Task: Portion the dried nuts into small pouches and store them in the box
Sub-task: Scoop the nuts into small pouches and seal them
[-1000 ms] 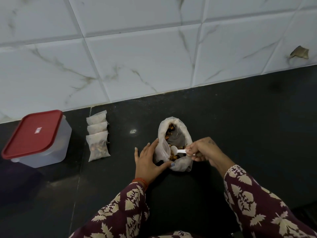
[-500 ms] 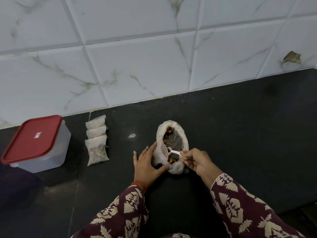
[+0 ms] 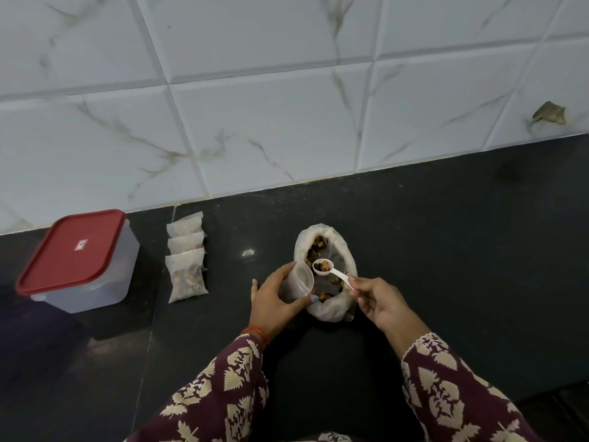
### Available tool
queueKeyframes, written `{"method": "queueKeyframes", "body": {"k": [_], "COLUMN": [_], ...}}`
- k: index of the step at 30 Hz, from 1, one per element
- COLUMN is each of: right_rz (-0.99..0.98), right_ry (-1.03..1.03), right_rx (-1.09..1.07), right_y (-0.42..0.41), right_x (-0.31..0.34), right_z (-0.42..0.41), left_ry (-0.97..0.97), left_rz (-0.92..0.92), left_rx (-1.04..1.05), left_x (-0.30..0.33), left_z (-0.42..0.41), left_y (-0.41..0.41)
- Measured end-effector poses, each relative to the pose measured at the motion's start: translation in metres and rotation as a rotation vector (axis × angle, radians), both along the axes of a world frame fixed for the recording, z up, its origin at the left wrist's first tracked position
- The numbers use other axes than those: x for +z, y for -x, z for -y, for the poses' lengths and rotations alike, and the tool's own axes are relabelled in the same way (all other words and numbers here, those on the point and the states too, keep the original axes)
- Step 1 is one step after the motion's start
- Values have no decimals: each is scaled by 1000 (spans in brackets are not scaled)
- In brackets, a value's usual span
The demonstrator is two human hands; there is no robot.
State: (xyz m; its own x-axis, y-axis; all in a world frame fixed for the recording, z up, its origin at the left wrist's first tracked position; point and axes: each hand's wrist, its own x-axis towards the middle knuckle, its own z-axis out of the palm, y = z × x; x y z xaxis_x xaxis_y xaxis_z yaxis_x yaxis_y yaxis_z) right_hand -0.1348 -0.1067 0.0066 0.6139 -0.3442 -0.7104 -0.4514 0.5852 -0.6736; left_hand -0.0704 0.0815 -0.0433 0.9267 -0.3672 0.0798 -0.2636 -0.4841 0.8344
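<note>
A rolled-down white bag of dried nuts [image 3: 331, 309] stands on the black counter [image 3: 446, 250]. My left hand [image 3: 274, 299] grips a small clear pouch [image 3: 298, 280] held open beside the bag's left rim. My right hand [image 3: 379, 299] pinches the handle of a small white scoop [image 3: 328, 271], whose bowl carries a few nuts just at the pouch's mouth, above the bag. Three filled pouches [image 3: 186, 256] lie in an overlapping row to the left. Further left stands a clear box with a shut red lid [image 3: 76, 253].
A white marble-patterned tiled wall [image 3: 255, 106] rises behind the counter, with a chipped brown patch [image 3: 548, 113] at the right. Bare counter stretches to the right of the bag and between the pouches and the bag.
My right hand has lifted the scoop out of the bag with nuts in it. My left hand has brought the open pouch up beside the scoop.
</note>
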Motion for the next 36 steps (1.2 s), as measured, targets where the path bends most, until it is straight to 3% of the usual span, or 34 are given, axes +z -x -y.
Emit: {"method": "queueKeyframes", "body": {"k": [6, 11, 14, 19, 24, 28, 31, 33, 36], "right_rz": [97, 241, 331, 691, 812, 821, 719, 574, 440], "right_ry": [99, 299, 617, 1450, 1672, 1696, 1600, 1322, 675], "right_rx": [41, 153, 235, 305, 275, 214, 226, 231, 119], "right_y": [6, 11, 12, 11, 9, 7, 6, 8, 8], "right_x": [21, 36, 30, 2, -9, -12, -9, 2, 18], "right_z": [-1, -16, -29, -38, -34, -32, -33, -36, -30], "left_ry": [24, 94, 157, 213, 244, 272, 275, 275, 285], "left_rz": [-51, -101, -135, -164, -174, -196, -207, -207, -206], "left_rx": [10, 18, 22, 56, 64, 66, 65, 64, 63], "left_x": [8, 8, 6, 8, 9, 10, 10, 11, 13], "left_z": [-1, -2, -2, -2, -3, -3, -4, -4, -5], "left_y": [-3, -6, -7, -5, -5, -3, -3, -2, -2]}}
